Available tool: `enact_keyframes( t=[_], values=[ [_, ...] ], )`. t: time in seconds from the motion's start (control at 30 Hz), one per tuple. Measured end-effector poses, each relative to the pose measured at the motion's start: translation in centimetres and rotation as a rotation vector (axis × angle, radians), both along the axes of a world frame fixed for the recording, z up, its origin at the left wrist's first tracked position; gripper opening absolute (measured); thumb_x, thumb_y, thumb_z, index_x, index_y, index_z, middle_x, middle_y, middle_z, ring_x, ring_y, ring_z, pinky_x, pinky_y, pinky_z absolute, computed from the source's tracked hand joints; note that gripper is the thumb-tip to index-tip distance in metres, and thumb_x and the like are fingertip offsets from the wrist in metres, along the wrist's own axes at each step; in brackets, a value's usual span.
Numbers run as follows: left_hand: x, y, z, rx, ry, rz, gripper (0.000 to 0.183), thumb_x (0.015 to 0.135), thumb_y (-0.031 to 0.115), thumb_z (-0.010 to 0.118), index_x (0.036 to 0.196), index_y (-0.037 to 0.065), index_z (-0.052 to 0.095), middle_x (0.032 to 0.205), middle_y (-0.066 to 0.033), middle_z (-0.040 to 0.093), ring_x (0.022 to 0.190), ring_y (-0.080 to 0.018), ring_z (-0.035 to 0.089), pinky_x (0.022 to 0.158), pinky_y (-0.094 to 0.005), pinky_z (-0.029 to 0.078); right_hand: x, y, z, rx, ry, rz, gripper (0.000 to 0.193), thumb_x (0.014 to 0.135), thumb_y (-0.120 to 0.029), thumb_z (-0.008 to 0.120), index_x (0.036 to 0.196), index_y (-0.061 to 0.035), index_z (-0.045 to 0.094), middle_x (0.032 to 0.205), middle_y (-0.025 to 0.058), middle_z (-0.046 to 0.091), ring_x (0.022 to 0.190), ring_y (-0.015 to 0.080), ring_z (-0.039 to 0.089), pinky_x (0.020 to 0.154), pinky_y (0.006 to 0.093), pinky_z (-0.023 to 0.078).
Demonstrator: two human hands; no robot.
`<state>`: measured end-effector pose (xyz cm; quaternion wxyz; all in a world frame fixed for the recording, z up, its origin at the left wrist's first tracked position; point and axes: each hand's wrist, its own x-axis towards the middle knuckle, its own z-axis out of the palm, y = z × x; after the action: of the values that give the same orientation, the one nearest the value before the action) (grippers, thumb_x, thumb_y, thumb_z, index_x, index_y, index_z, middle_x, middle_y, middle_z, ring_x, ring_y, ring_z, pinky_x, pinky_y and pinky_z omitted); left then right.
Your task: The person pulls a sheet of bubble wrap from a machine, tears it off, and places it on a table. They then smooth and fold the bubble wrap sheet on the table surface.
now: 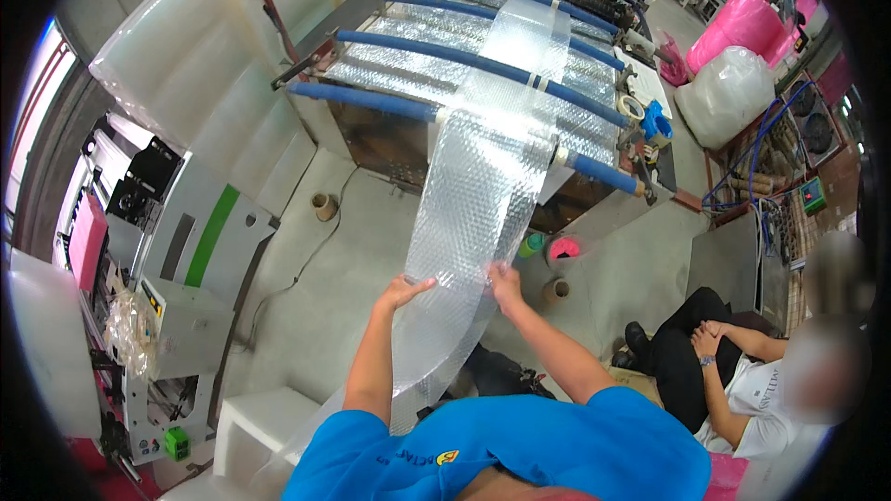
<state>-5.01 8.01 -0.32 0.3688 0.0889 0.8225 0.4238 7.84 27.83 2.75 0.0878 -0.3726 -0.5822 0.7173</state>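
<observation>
A long clear strip of bubble wrap (471, 190) comes down toward me from the blue rollers (390, 100) of a machine. It passes between my arms and trails down to the lower left. My left hand (406, 290) grips the strip's left edge, thumb lying on top and fingers hidden beneath. At the right edge, a bit farther up, my right hand (504, 286) pinches the film between thumb and fingers. Between my hands the strip is spread wide and slopes down from the front roller.
A white chair (264, 413) stands at lower left, beside a grey machine with a green stripe (212, 237). To the right sits a person (733, 366) with clasped hands. Cardboard cores (324, 207) and a pink roll (563, 251) stand on the floor. A cable (311, 260) runs across it.
</observation>
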Motion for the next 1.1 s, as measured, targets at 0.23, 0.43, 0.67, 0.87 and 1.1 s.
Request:
enact_keyframes(
  t=[0.23, 0.43, 0.67, 0.87, 1.1],
  values=[
    [3.4, -5.9, 7.0, -0.072, 0.264, 0.214, 0.076, 0.056, 0.048, 0.068, 0.103, -0.005, 0.042, 0.082, -0.0205, 0.056, 0.079, -0.0276, 0.056, 0.069, -0.0342, 0.043, 6.3, -7.1, 3.0, -0.074, -0.010, 0.085, 0.027, 0.078, -0.031, 0.053, 0.074, -0.0047, 0.053, 0.061, 0.0029, 0.053, 0.051, 0.0111, 0.051, 0.044, 0.0228, 0.041],
    [4.8, -8.0, 10.4, 0.195, 0.271, 0.365, 0.054, 0.056, 0.042, 0.070, 0.083, -0.004, 0.057, 0.078, -0.0166, 0.059, 0.072, -0.0232, 0.057, 0.066, -0.0315, 0.044, 6.3, -9.0, 6.8, -0.088, 0.137, -0.001, 0.029, 0.077, -0.034, 0.055, 0.069, -0.0060, 0.052, 0.055, 0.0013, 0.051, 0.045, 0.0088, 0.047, 0.041, 0.0215, 0.037],
    [6.2, -9.7, 9.7, -0.028, 0.310, 0.170, 0.066, 0.049, 0.046, 0.072, 0.088, -0.005, 0.056, 0.082, -0.0156, 0.059, 0.077, -0.0230, 0.057, 0.069, -0.0308, 0.044, 8.6, -10.9, 2.6, -0.012, 0.034, 0.048, 0.029, 0.077, -0.035, 0.055, 0.067, -0.0074, 0.053, 0.055, -0.0011, 0.050, 0.045, 0.0069, 0.044, 0.039, 0.0197, 0.032],
    [7.8, -10.2, 9.2, 0.133, 0.313, 0.236, 0.067, 0.050, 0.045, 0.072, 0.093, -0.002, 0.049, 0.085, -0.0164, 0.058, 0.081, -0.0261, 0.056, 0.071, -0.0331, 0.043, 9.1, -12.0, 4.3, 0.054, 0.013, 0.033, 0.029, 0.078, -0.034, 0.054, 0.064, -0.0083, 0.051, 0.055, -0.0012, 0.049, 0.044, 0.0058, 0.042, 0.038, 0.0198, 0.030],
    [9.1, -9.7, 11.2, -0.241, 0.375, -0.004, 0.077, 0.046, 0.048, 0.073, 0.097, 0.001, 0.039, 0.093, -0.0184, 0.054, 0.087, -0.0300, 0.053, 0.073, -0.0367, 0.042, 9.1, -11.3, 2.6, 0.073, -0.037, 0.080, 0.028, 0.079, -0.032, 0.052, 0.067, -0.0068, 0.053, 0.056, -0.0002, 0.050, 0.045, 0.0075, 0.044, 0.038, 0.0219, 0.033]
  ],
)
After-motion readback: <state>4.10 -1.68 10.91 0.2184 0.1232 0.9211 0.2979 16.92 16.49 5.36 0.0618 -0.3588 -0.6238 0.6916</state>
